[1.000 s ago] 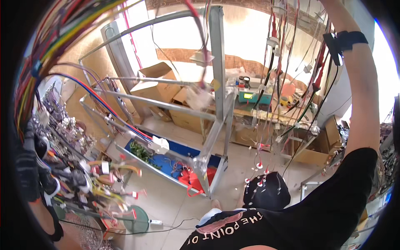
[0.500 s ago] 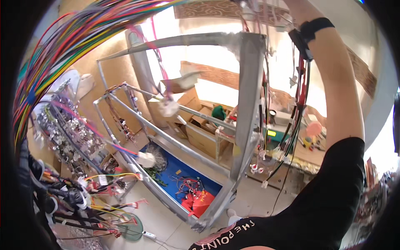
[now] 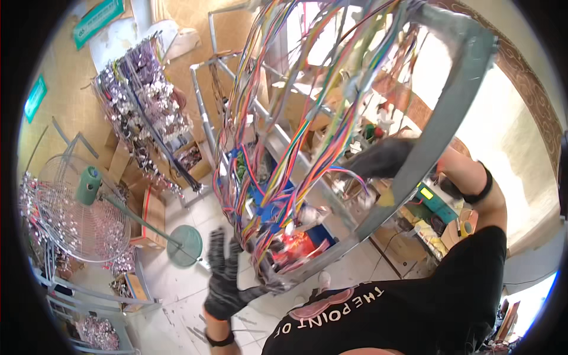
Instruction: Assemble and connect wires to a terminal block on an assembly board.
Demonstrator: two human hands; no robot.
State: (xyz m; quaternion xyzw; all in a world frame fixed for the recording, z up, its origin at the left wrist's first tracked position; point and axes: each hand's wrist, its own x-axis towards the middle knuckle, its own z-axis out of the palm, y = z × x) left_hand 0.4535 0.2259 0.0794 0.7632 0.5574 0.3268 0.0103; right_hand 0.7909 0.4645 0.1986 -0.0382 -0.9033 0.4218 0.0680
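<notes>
My left hand [image 3: 226, 278], in a dark grey glove, is held up beside the lower left of a hanging bundle of coloured wires [image 3: 313, 148]. Its fingers are stretched apart and nothing is in them. Many thin wires in that bundle hang from the top of a grey metal frame [image 3: 449, 112], with blue tape and white connectors lower down. My right hand [image 3: 381, 158], gloved too, reaches behind the frame's post toward the wires. It is blurred, and its fingertips are hard to make out among the strands.
A green standing fan [image 3: 89, 184] is at the left. Clusters of wire harnesses [image 3: 148, 94] hang on the far left wall. Inside the frame lies a blue tray [image 3: 322, 235] with a red bag [image 3: 293, 248]. A bench with a green device [image 3: 438, 204] stands at the right.
My right arm has come down from overhead to behind the post. My left hand has come into view. The wire bundle now hangs in front of the frame, and the view has shifted left.
</notes>
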